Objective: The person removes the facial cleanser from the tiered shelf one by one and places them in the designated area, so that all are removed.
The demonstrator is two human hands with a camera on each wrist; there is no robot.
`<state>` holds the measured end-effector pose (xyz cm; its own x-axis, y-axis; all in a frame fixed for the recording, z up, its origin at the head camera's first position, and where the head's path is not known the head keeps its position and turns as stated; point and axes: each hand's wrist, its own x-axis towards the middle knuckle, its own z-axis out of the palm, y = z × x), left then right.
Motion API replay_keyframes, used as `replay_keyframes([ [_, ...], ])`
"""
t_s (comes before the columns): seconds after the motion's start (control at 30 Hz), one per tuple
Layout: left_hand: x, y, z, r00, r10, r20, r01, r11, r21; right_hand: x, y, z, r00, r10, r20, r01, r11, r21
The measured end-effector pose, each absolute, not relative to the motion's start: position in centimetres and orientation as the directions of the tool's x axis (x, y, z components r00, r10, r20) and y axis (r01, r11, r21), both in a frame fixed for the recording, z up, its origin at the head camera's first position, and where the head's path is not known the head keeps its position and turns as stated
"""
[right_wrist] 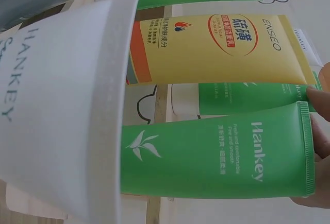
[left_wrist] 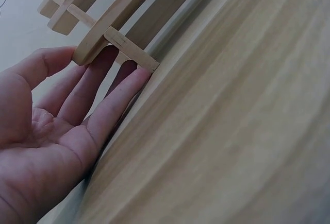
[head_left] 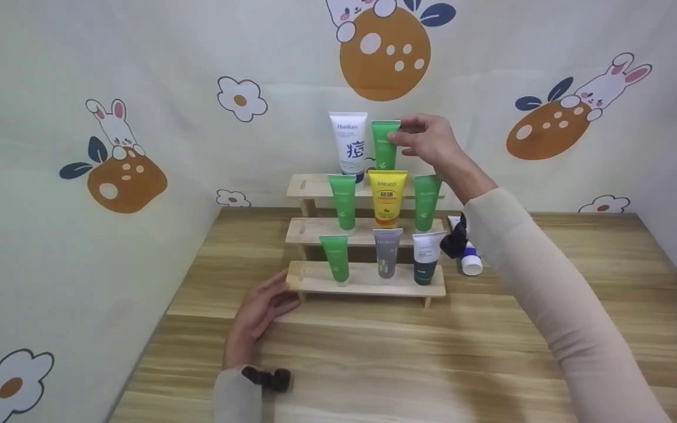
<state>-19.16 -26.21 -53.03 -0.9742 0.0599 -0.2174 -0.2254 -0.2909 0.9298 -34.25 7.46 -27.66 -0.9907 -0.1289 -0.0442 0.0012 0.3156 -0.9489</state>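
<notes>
On the top shelf, my right hand (head_left: 429,138) pinches the upper end of a green squeeze tube (head_left: 384,141) between thumb and fingers. That tube stands beside a tall white tube (head_left: 348,141); in the right wrist view the same green tube (right_wrist: 227,98) shows partly behind the others. My left hand (head_left: 259,308) grips the left end of the lowest shelf of a three-tier wooden rack (head_left: 385,288). In the left wrist view its thumb (left_wrist: 51,62) lies at the shelf edge (left_wrist: 93,46), with fingers reaching underneath.
A yellow tube (head_left: 387,200) stands on the middle shelf between two green tubes (head_left: 343,202). Below are a green tube (head_left: 335,258), a grey tube (head_left: 386,252) and a white-and-dark-green tube (head_left: 426,258). A white-capped tube (head_left: 471,264) lies right of the rack, partly behind the right sleeve.
</notes>
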Motion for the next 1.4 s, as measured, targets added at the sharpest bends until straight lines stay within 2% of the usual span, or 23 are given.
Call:
replay_keyframes([
  [0.43,-19.0,-26.1,-53.1,-0.975,0.057,-0.217,-0.224,-0.292,0.930,-34.3,7.4,-28.0,-0.996,-0.093,-0.014,-0.018,0.332,-0.943],
  [0.87,-19.2,-26.2,-53.1,-0.977,0.076,-0.201,-0.215,-0.286,0.934,-34.5,10.6,-27.7,-0.991,-0.087,0.099,-0.116,0.213,-0.970],
  [1.4,-19.1,-26.1,-52.9,-0.976,0.059,-0.211,-0.219,-0.291,0.932,-34.8,14.9,-29.1,-0.993,-0.045,0.108,-0.113,0.124,-0.986],
])
